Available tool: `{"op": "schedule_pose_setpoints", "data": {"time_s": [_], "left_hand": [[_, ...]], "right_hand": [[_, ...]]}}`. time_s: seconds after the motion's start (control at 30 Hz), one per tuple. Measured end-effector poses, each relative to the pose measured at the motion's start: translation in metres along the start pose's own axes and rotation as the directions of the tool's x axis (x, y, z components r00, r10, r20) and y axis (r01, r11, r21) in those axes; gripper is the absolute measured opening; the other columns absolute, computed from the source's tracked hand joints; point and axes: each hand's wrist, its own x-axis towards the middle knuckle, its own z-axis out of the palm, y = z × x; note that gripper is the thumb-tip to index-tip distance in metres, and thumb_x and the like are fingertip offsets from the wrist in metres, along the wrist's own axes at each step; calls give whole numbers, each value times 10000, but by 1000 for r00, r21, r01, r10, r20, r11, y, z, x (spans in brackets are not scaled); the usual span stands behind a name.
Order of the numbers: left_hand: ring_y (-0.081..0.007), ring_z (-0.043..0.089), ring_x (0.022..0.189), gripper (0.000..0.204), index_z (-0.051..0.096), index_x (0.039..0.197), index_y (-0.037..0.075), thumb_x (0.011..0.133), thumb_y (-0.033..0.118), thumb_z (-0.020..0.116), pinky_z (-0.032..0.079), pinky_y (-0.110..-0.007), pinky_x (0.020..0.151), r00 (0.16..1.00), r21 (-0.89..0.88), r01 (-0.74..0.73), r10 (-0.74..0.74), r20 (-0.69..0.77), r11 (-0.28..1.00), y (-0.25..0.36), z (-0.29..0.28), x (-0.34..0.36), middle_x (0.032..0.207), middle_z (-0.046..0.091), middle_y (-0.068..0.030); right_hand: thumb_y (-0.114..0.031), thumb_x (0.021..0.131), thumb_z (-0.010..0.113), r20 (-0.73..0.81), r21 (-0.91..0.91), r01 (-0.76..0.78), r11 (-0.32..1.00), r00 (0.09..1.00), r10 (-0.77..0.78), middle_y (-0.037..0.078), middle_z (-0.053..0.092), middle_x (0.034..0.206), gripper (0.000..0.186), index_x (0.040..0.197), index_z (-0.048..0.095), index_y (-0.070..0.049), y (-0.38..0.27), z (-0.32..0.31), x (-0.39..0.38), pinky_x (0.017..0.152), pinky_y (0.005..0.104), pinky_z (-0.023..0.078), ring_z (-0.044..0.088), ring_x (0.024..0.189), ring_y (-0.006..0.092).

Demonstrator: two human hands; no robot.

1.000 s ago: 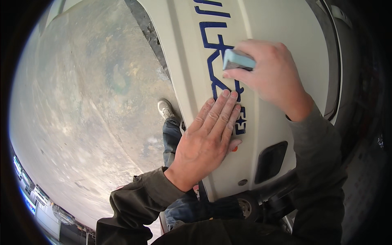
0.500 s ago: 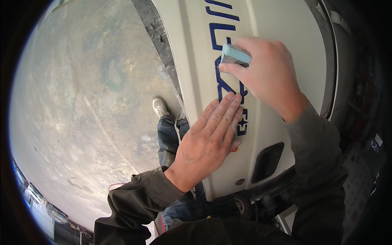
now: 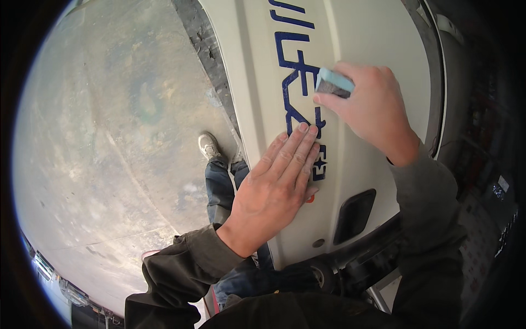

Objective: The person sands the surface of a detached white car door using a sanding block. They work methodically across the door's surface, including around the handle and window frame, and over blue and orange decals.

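A cream-white vehicle panel [image 3: 383, 33] with dark blue lettering [image 3: 293, 49] stretches out before me. My right hand [image 3: 372, 101] is closed round a small sanding sponge [image 3: 335, 82], light blue with a dark grey layer. It grips the sponge between thumb and fingers, at the right edge of the blue lettering. My left hand [image 3: 276, 183] lies flat on the panel, fingers stretched toward the lettering and dusted with white powder. Its fingertips cover part of the blue marks. A small orange spot [image 3: 310, 198] shows beside the left thumb.
A dark recessed opening [image 3: 355, 216] and a small round plug [image 3: 319, 243] sit in the panel nearer me. Stained concrete floor [image 3: 126, 137] spreads at the left, with a dark strip [image 3: 211, 57] along the panel. A leg and shoe [image 3: 209, 145] show beside the panel's edge.
My right hand and the sponge have shifted right and slightly nearer, uncovering more blue lettering. My left hand stays flat in its place on the panel; the view has shifted slightly.
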Motion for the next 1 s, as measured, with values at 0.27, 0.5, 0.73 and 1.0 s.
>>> {"op": "schedule_pose_setpoints", "data": {"time_s": [0.27,0.5,0.73,1.0], "left_hand": [[-328,414,1560,720,550,1513,-31,909,313,739,349,-469,1283,1000,8,-5,5,-2,1000,-1,0,1,1651,464,-177],[-322,412,1561,720,554,1514,-21,904,308,747,351,-470,1281,1000,-10,3,-3,6,1000,-1,0,1,1655,462,-170],[-319,412,1561,716,556,1514,-15,911,314,754,353,-471,1279,1000,-10,10,-10,-12,1000,-5,-5,11,1654,465,-165],[-316,417,1559,718,559,1512,-12,905,312,766,357,-468,1277,1000,-20,6,-6,-21,1000,-7,-5,13,1651,468,-162]], "right_hand": [[-285,843,843,3,-12,-92,996,996,92,141,747,775,252,984,795,-82,-5,4,8,719,471,579,734,743,365],[-217,802,893,13,22,-92,996,996,92,173,735,770,306,968,764,5,-3,4,2,671,374,552,693,653,329],[-231,835,874,-74,81,-136,987,987,142,175,736,778,303,961,757,18,20,-5,6,671,368,556,687,647,304],[-334,825,882,-65,33,-39,999,997,41,151,741,768,312,928,781,-57,13,-4,48,700,436,566,730,736,347]]}}
